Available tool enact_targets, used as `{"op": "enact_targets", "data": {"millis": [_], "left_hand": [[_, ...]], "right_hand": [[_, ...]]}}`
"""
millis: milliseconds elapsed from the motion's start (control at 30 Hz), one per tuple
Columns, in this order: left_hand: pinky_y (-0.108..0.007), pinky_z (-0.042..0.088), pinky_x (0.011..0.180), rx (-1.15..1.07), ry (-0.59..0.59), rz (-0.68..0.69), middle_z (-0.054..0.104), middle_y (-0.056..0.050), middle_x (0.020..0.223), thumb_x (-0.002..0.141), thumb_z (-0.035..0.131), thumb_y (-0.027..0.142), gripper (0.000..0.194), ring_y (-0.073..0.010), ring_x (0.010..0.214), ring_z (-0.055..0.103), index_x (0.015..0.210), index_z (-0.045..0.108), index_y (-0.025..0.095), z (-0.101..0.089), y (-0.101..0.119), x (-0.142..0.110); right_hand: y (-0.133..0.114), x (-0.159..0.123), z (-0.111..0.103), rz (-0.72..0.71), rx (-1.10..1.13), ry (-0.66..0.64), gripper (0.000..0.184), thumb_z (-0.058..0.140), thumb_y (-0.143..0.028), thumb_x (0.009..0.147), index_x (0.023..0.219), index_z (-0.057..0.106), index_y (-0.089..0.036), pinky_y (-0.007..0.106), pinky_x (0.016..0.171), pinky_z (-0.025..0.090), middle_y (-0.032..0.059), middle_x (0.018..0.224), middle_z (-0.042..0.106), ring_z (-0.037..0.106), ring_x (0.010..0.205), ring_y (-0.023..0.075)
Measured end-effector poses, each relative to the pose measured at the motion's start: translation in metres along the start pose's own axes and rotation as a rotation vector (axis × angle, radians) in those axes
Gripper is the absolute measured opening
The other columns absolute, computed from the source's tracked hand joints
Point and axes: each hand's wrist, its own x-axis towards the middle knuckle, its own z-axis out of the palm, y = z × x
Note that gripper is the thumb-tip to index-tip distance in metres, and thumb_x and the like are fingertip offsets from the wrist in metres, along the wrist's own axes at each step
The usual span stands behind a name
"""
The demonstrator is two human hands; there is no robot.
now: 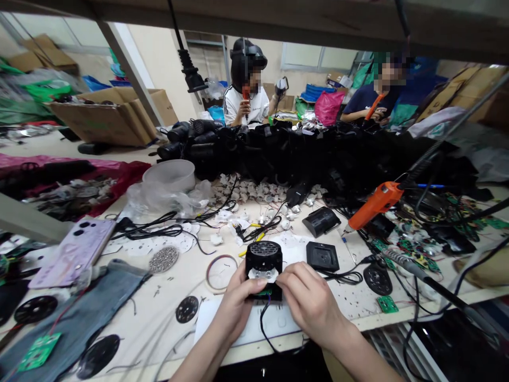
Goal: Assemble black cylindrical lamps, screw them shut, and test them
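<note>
Near the bench's front edge, my left hand (pixel 243 297) is wrapped round a black device housing (pixel 264 255) with a round honeycomb grille on top. A whitish, partly see-through plastic part (pixel 262 275) sits in the housing's side, under my left thumb. A bit of green board shows below it, and a black cord (pixel 262 323) hangs down toward the edge. My right hand (pixel 308 294) is closed in a pinch at the right edge of the plastic part; its fingertips partly hide the contact. A white sheet (pixel 207 318) lies beneath both hands.
An orange electric screwdriver (pixel 376 206) hangs at the right above circuit boards. Behind the housing lie a black square part (pixel 322 257), a tape ring (pixel 214 273) and heaped small white parts (pixel 262 192). A phone (pixel 75 252) rests left. Two people work across the bench.
</note>
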Motion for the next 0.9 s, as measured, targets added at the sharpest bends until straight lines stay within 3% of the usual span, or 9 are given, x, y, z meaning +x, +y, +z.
{"op": "enact_targets", "data": {"millis": [200,433,900], "left_hand": [[-0.033,0.041,0.092,0.129,0.035,0.077,0.068,-0.007,0.114,0.063,0.073,0.019,0.051,-0.027,0.108,0.055,0.113,0.064,0.017,0.0054,-0.0033,0.0019],[-0.036,0.037,0.097,0.218,0.049,0.116,0.066,-0.007,0.116,0.067,0.072,0.021,0.051,-0.0278,0.113,0.053,0.116,0.062,0.017,0.0053,-0.0051,0.0011],[-0.033,0.044,0.088,0.027,0.028,0.025,0.07,-0.006,0.103,0.066,0.072,0.018,0.043,-0.0254,0.103,0.06,0.109,0.065,0.017,0.0063,-0.0034,-0.0025]], "right_hand": [[0.0037,0.0005,0.0034,-0.022,-0.033,-0.034,0.021,0.042,-0.003,0.092,0.088,0.06,-0.014,0.03,0.065,0.05,0.0069,0.078,0.058,0.055,0.075,0.0186],[0.0082,-0.0007,0.0074,-0.004,-0.036,-0.074,0.021,0.042,-0.004,0.093,0.081,0.055,-0.015,0.03,0.066,0.048,0.0065,0.077,0.058,0.055,0.075,0.0187],[0.0033,0.0034,0.0049,-0.045,-0.041,-0.075,0.02,0.044,-0.005,0.093,0.08,0.055,-0.015,0.031,0.064,0.045,0.0063,0.074,0.058,0.053,0.072,0.0185]]}}
